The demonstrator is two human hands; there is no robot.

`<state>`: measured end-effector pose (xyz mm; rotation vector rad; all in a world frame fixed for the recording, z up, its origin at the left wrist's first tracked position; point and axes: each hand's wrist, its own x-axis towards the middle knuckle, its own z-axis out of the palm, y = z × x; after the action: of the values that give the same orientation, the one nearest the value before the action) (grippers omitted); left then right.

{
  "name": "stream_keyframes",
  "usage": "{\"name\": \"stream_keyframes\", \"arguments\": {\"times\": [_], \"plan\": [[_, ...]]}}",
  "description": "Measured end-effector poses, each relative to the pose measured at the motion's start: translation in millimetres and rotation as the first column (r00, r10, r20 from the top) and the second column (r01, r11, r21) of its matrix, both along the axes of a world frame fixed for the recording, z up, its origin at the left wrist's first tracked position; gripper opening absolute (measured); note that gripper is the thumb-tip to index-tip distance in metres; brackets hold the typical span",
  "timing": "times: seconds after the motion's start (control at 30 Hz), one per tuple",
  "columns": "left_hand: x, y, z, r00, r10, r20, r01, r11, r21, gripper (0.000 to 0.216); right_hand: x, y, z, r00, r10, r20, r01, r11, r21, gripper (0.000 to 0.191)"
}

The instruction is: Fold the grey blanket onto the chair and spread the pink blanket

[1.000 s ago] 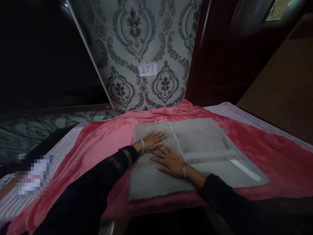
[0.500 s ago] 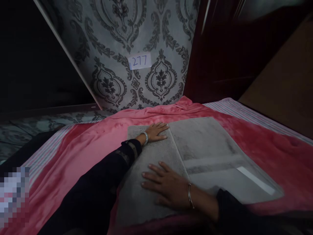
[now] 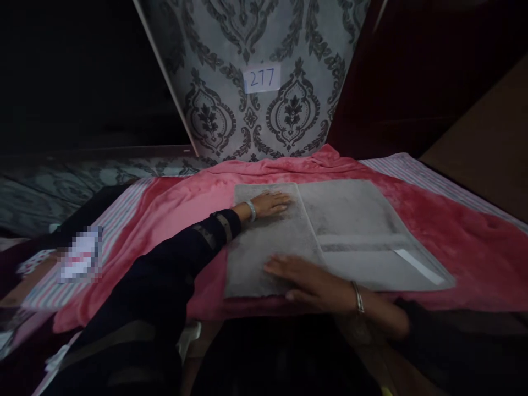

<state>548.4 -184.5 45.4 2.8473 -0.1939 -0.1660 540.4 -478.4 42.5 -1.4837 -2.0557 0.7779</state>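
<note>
In the head view, the grey mat lies flat on the pink blanket, beneath and between the person's two hands, with a striped sheet showing past the blanket. The left hand rests palm down on the mat's left panel toward the far edge, its fingers stretched out and close together, gripping nothing. The right hand is low over the same panel by the near edge, its fingers extended and the thumb apart, also without a grip; it is blurred, and whether the palm presses down cannot be told. The patchy light and dark surface suggests a short, brushed pile, so the mat should be soft, fairly light and floppy, not fragile, and more likely to crease or slide over the blanket than to slip from the fingers. A line divides the panels; fold or seam, it is hard to say. If lifted, it would best be pinched at two corners along one side to limit sagging; the white strip by the near right corner looks like a label and seems a poor place to pull.
</note>
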Motion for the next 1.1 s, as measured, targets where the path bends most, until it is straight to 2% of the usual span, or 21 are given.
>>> {"name": "stream_keyframes", "arguments": {"times": [0.1,0.17,0.27,0.33,0.43,0.7,0.8,0.9,0.97,1.0,1.1], "plan": [[-40.9,16.1,7.2,0.996,0.09,0.001,-0.09,0.995,-0.052,0.062,2.6,48.9,1.1,0.986,0.03,0.164,-0.044,0.996,0.081,0.062],[-61.9,25.0,5.5,0.99,0.142,-0.016,-0.143,0.989,-0.028,0.061,-2.8,84.8,-3.2,0.962,0.045,0.268,-0.075,0.992,0.1,0.063],[-78.9,30.2,-8.3,0.98,0.197,0.01,-0.197,0.98,0.04,0.057,-16.7,119.5,-14.8,0.919,0.032,0.393,-0.086,0.989,0.121,0.062],[-82.5,29.9,-19.3,0.975,0.214,0.06,-0.217,0.975,0.054,0.056,-25.3,124.1,-23.2,0.905,0.015,0.425,-0.086,0.985,0.15,0.063],[-82.4,29.4,-28.3,0.975,0.202,0.098,-0.206,0.978,0.042,0.056,-34.7,110.8,-31.2,0.912,0.023,0.409,-0.104,0.979,0.175,0.063],[-82.1,30.9,-27.9,0.971,0.205,0.123,-0.215,0.974,0.077,0.057,-67.8,57.9,-37.0,0.936,0.076,0.344,-0.126,0.984,0.124,0.067],[-82.7,30.7,-27.5,0.973,0.2,0.119,-0.214,0.97,0.116,0.056,-77.5,42.2,-32.0,0.959,0.114,0.259,-0.139,0.987,0.082,0.064],[-82.0,30.0,-22.1,0.973,0.204,0.109,-0.22,0.961,0.165,0.056,-71.7,31.5,-16.6,0.983,0.136,0.124,-0.144,0.988,0.057,0.061],[-80.2,26.8,-15.4,0.971,0.223,0.09,-0.237,0.951,0.198,0.055,-57.1,26.4,-6.3,0.991,0.037,0.126,-0.048,0.995,0.083,0.061],[-79.0,23.5,-11.8,0.966,0.244,0.084,-0.257,0.943,0.213,0.055,-47.5,23.7,-3.4,0.983,-0.061,0.174,0.043,0.993,0.106,0.06],[-76.9,4.4,-5.2,0.94,0.319,0.121,-0.339,0.909,0.244,0.055,-18.1,13.9,-7.3,0.851,-0.37,0.373,0.33,0.929,0.168,0.061]]}}
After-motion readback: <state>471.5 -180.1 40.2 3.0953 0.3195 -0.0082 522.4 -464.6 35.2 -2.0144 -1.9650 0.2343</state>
